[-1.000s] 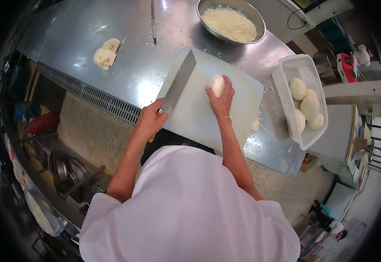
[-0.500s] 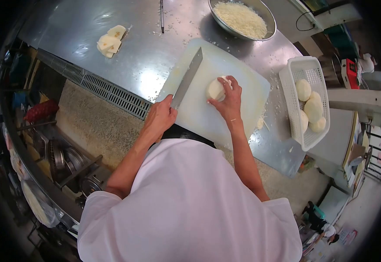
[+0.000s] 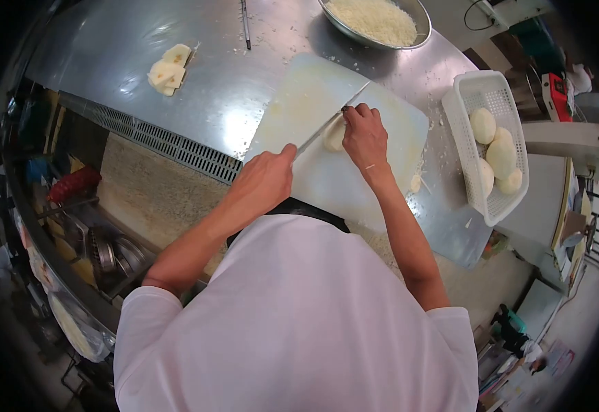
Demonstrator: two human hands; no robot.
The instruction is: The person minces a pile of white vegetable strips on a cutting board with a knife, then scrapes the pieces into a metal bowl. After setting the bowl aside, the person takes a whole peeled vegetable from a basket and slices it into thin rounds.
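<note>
My left hand [image 3: 264, 180] is closed around the handle of a long kitchen knife [image 3: 318, 132]. The blade points away to the upper right, seen nearly edge-on, and runs along the left side of a peeled, pale round vegetable [image 3: 334, 137]. My right hand [image 3: 367, 137] has its fingers bent down on that vegetable, fingertips close beside the blade, and covers much of it. Under both lies a white cutting board [image 3: 375, 182].
A metal bowl [image 3: 421, 38] of pale shreds stands at the back. On the right, a white plastic basket [image 3: 463, 144] holds several peeled vegetables [image 3: 502, 152]. Pale slices [image 3: 168, 72] and a thin dark rod [image 3: 246, 27] lie on the steel table [image 3: 207, 41].
My left hand has brought the knife rightward from the board's left side to the vegetable, turning the blade edge-on. My right fingers have curled in from a wider grasp.
</note>
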